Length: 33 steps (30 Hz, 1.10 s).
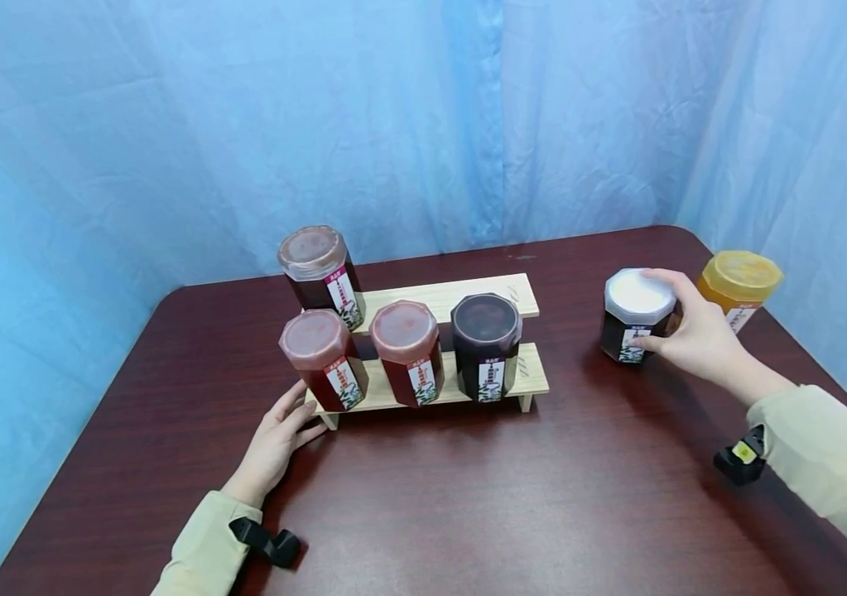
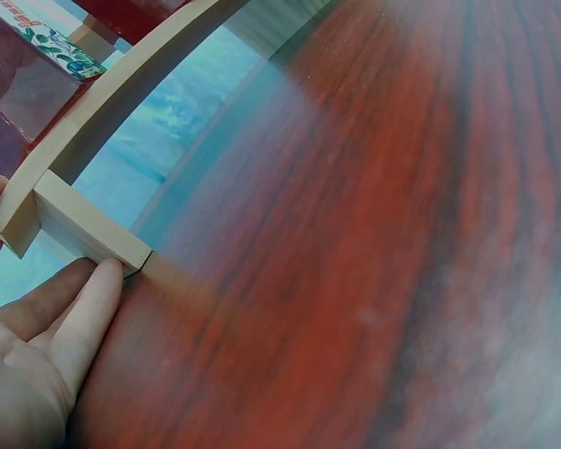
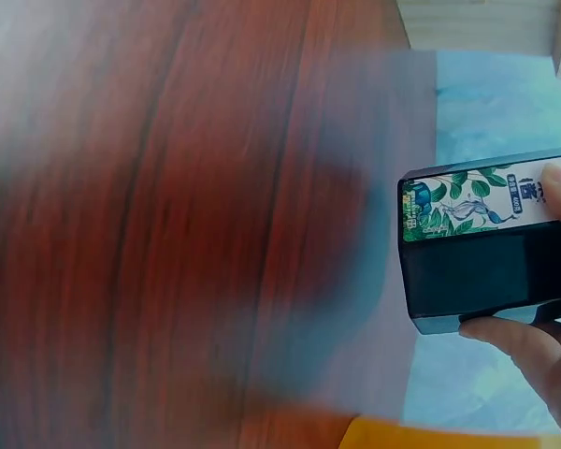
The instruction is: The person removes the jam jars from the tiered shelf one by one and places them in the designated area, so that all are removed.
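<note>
In the head view my right hand (image 1: pixel 699 331) grips a dark octagonal jar (image 1: pixel 620 341) with a whitish lid, at the right of the table. The thumb lies on the label of this jar (image 3: pixel 467 271) in the right wrist view, with fingers on its opposite side. My left hand (image 1: pixel 277 439) rests against the left end of a two-tier wooden rack (image 1: pixel 537 372), its fingers fairly straight. In the left wrist view, fingertips (image 2: pixel 107 271) touch the rack's short leg (image 2: pixel 84 220). Two red-brown jars (image 1: pixel 324 377) (image 1: pixel 411 372) and a black jar (image 1: pixel 486 364) stand on the lower tier.
Another dark jar (image 1: pixel 319 277) with a pinkish lid stands at the upper tier's left end. A yellow jar (image 1: pixel 739 281) is beyond my right hand, partly hidden by it. Light blue curtains (image 1: pixel 393 124) surround the dark red wooden table (image 1: pixel 468 513).
</note>
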Each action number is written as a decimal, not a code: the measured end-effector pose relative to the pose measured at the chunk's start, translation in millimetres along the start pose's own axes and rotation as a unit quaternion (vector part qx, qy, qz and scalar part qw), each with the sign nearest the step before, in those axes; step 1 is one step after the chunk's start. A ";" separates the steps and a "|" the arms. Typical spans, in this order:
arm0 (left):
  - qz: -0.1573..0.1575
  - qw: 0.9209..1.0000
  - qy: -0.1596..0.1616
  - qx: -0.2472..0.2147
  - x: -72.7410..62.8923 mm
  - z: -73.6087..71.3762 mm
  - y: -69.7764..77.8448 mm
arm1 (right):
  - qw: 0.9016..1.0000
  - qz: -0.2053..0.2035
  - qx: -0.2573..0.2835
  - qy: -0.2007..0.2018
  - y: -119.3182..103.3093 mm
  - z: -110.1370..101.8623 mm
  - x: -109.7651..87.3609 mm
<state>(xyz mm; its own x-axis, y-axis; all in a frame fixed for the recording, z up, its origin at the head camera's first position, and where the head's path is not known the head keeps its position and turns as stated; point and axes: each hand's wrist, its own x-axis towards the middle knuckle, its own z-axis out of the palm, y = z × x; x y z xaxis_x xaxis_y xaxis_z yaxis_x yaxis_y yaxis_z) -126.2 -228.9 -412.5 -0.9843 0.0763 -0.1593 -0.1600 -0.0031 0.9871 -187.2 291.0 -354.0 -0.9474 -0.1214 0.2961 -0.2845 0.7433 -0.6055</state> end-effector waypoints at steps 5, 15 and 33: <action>-0.001 1.000 0.000 0.000 0.5 0.6 1.4 | 1.000 -0.004 0.008 0.001 10.2 -4.2 -0.1; -0.001 1.000 -0.002 0.001 1.1 0.4 2.6 | 1.000 0.003 0.004 -0.011 27.3 -10.7 2.4; 0.001 1.000 0.006 -0.002 0.2 1.1 0.1 | 0.999 0.019 0.023 -0.023 39.4 -11.9 9.3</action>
<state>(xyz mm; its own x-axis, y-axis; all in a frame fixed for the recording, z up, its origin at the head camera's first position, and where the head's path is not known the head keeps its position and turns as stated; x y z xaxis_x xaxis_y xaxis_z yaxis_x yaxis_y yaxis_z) -126.4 -227.8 -412.4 -0.9853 0.0651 -0.1580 -0.1587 -0.0067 0.9873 -205.5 327.0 -366.3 -0.9633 -0.1241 0.2382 -0.2530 0.7169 -0.6496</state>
